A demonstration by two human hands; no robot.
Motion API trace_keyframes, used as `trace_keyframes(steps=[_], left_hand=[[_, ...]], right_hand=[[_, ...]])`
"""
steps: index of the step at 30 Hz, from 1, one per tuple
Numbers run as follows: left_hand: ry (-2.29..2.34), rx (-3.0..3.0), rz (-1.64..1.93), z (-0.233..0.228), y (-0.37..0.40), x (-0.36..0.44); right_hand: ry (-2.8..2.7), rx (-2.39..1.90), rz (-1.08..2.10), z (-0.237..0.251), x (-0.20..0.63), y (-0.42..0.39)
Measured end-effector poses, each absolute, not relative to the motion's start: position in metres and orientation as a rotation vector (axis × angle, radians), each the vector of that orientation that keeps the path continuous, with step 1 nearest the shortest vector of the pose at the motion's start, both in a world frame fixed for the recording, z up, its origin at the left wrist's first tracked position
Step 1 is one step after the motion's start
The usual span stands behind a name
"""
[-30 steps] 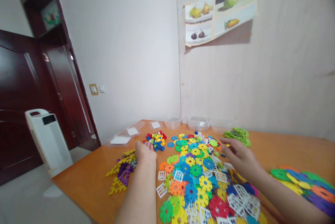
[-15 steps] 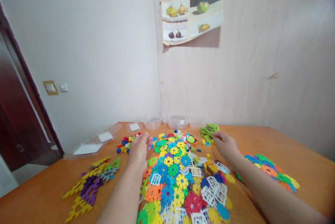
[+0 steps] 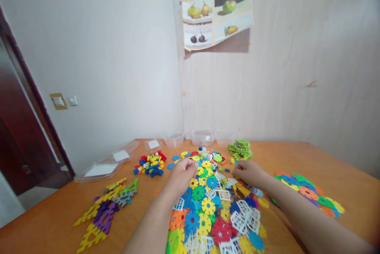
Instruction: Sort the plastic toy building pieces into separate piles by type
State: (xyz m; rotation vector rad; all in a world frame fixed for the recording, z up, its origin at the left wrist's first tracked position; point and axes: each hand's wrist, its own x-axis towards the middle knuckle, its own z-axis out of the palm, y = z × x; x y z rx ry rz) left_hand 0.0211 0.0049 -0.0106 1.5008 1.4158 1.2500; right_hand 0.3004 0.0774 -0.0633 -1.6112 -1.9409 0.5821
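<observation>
Pile of flat snowflake discs (image 3: pixel 208 206) at bench (image 3: pixel 59 226) centre, too many to count. Left hand (image 3: pixel 181 175) curled on pile's far part; grip contents unclear. Right hand (image 3: pixel 247 173) likewise closed, pinching something small. Small bricks heap (image 3: pixel 151 163) left; green disc stack (image 3: pixel 240 149) at far edge. No legible writing.

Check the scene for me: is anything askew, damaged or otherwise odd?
One thing: the fruit poster on the wall hangs tilted, and its lower right edge has come away from the wall, casting a shadow. On the table, both hands rest on the big pile of flower-shaped discs; the pieces lie in loose heaps, nothing visibly broken.
</observation>
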Motion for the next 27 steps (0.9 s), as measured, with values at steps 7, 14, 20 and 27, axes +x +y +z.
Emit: trace_keyframes(steps=[7,14,20,27], left_hand=[[1.553,1.152,1.658,-0.012,0.021,-0.010],[1.569,0.991,1.685,-0.025,0.033,-0.025],[1.603,1.197,1.494,-0.026,0.028,-0.011],[1.536,1.347,1.385,-0.028,0.027,-0.004]], right_hand=[[-1.870,-1.534,0.428,-0.054,0.299,0.077],[-1.898,-1.421,0.444,-0.041,0.285,0.061],[-2.023,-1.288,0.468,-0.020,0.261,0.025],[-2.246,-1.216,0.384,-0.002,0.247,-0.001]])
